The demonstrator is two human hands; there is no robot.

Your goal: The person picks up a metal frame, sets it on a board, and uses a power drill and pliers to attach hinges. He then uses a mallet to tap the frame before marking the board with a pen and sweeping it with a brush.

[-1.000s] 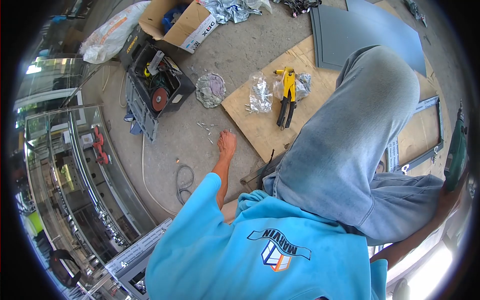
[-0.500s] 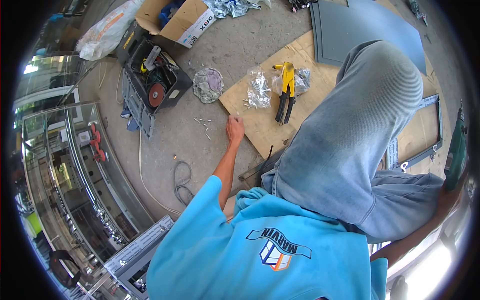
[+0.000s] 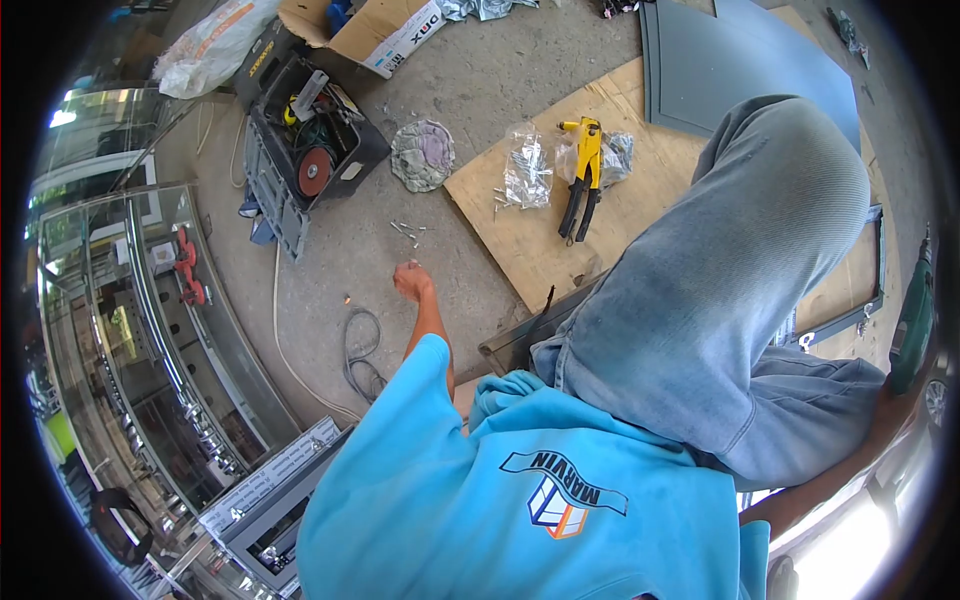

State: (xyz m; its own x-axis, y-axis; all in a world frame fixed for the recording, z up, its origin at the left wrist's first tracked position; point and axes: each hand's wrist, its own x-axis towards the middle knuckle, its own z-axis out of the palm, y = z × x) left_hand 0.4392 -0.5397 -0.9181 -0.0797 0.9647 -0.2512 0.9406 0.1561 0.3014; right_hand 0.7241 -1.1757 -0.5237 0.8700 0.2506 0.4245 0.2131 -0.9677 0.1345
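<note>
My left hand (image 3: 411, 282) is over the concrete floor with its fingers curled closed; anything in them is too small to make out. Just beyond it lie several loose pop rivets (image 3: 408, 232). At the far right my right hand (image 3: 897, 392) grips a green power drill (image 3: 911, 330), its bit pointing away from me. A yellow hand riveter (image 3: 586, 175) with black handles rests on a plywood sheet (image 3: 490, 245). Beside the riveter is a clear plastic bag of rivets (image 3: 528, 175), with a few spilled at its edge.
An open tool case (image 3: 315, 165) holds a grinder with a red disc. Near it are a cardboard box (image 3: 385, 35) and a crumpled round cloth (image 3: 423, 156). Grey panels (image 3: 745, 70) lie at the back right. A cable (image 3: 362, 350) coils on the floor; glass-fronted frames (image 3: 165, 330) stand left.
My left hand has moved left and back toward me, from the plywood's edge to the floor near the loose rivets. My right hand still holds the drill.
</note>
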